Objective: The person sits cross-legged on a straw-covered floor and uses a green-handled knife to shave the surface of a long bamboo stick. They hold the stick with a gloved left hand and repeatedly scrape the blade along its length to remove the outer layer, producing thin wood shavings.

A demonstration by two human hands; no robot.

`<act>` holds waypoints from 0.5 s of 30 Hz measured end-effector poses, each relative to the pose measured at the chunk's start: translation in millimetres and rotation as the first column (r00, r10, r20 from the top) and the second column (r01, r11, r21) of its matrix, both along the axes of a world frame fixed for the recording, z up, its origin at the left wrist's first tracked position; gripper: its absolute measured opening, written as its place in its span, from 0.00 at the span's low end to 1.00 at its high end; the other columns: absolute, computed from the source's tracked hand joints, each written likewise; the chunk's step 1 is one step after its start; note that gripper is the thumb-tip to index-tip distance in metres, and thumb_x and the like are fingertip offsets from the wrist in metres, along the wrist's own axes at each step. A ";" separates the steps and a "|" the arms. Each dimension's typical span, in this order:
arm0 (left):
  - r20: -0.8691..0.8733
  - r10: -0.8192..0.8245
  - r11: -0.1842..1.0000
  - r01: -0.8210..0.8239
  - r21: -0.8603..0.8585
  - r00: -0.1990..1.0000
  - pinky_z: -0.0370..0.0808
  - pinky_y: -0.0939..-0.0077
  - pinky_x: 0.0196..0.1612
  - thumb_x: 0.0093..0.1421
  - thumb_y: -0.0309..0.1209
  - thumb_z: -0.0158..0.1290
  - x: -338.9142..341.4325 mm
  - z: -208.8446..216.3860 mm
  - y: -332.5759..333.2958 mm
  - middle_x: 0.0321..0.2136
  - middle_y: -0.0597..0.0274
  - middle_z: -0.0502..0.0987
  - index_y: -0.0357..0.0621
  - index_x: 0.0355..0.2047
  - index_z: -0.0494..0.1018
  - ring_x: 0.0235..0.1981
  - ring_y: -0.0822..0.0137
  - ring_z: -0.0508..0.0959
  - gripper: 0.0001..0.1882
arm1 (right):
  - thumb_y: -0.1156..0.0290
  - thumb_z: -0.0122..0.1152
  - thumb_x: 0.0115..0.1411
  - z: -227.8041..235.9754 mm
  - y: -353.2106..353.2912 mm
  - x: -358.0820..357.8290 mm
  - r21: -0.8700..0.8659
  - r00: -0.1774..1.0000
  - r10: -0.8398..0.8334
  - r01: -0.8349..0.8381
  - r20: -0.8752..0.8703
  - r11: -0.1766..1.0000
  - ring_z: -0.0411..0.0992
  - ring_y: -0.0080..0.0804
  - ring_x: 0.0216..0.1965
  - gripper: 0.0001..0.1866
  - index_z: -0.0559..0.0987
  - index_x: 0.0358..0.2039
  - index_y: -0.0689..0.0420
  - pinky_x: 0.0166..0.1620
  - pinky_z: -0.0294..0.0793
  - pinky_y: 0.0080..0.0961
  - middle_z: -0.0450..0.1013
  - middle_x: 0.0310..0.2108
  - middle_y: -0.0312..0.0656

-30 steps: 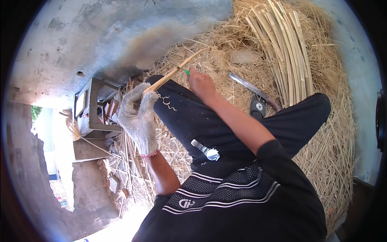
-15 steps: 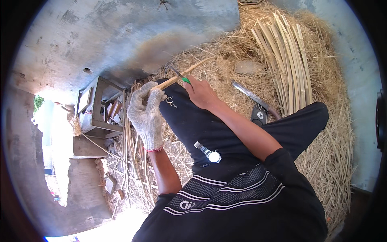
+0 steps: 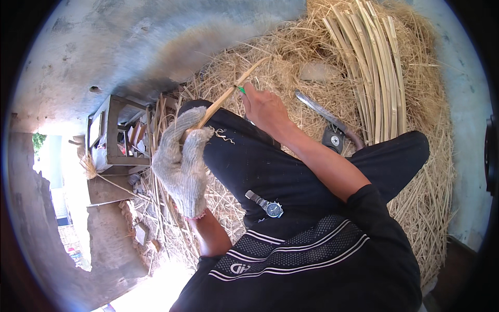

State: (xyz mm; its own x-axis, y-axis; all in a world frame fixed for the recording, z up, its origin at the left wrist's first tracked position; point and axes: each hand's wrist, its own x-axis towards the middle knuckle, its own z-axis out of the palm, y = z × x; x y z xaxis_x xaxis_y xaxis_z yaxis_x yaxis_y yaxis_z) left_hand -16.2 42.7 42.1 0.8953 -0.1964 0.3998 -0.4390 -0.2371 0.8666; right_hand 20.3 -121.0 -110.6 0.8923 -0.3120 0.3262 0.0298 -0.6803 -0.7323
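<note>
My left hand (image 3: pixel 183 161), in a pale knitted work glove, is closed around the lower end of a split bamboo strip (image 3: pixel 221 102). The strip slants up and away to the right above my thigh. My bare right hand (image 3: pixel 267 112) grips a small knife with a green handle (image 3: pixel 241 90), held against the strip's upper part. Its blade is mostly hidden from this view. Thin curled shavings (image 3: pixel 224 136) hang beside the gloved fingers, over my dark trousers.
A wristwatch (image 3: pixel 273 209) lies on my lap. To the right are a curved, wooden-handled blade (image 3: pixel 322 112), a black item with a round badge (image 3: pixel 333 139), and a stack of bamboo strips (image 3: pixel 377 78) on straw. A wooden frame (image 3: pixel 109 138) holding clutter stands left, by the wall.
The strip has tilted more steeply. My left hand has drawn down and left, while my right hand and the knife have moved farther up along the strip. The knife blade shows less.
</note>
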 end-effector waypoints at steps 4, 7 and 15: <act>0.108 0.035 0.999 -0.036 0.011 0.994 0.82 0.74 0.40 0.63 0.26 0.57 5.2 -9.7 -4.6 0.43 0.50 0.81 0.30 0.47 0.77 0.34 0.65 0.83 0.14 | 0.69 0.50 0.65 -40.3 -22.4 22.9 -0.177 0.996 0.089 -0.091 -0.022 0.980 0.77 0.54 0.23 0.06 0.70 0.38 0.58 0.29 0.77 0.51 0.76 0.21 0.54; 0.076 0.013 0.998 -0.017 0.055 0.997 0.82 0.73 0.40 0.65 0.26 0.55 9.4 -6.6 -1.2 0.44 0.49 0.80 0.29 0.48 0.76 0.35 0.64 0.83 0.14 | 0.69 0.47 0.66 -63.6 -54.3 47.2 -0.312 0.982 -0.045 -0.014 -0.183 0.950 0.78 0.53 0.24 0.06 0.69 0.36 0.58 0.29 0.77 0.50 0.77 0.23 0.53; 0.105 -0.042 0.999 0.044 -0.014 0.994 0.81 0.76 0.36 0.65 0.24 0.52 16.9 -5.5 -2.4 0.41 0.48 0.81 0.29 0.46 0.76 0.30 0.66 0.83 0.12 | 0.57 0.45 0.71 -44.0 -43.4 45.2 0.389 0.961 0.139 -0.036 -0.240 0.920 0.76 0.58 0.35 0.19 0.73 0.44 0.62 0.42 0.72 0.52 0.76 0.29 0.58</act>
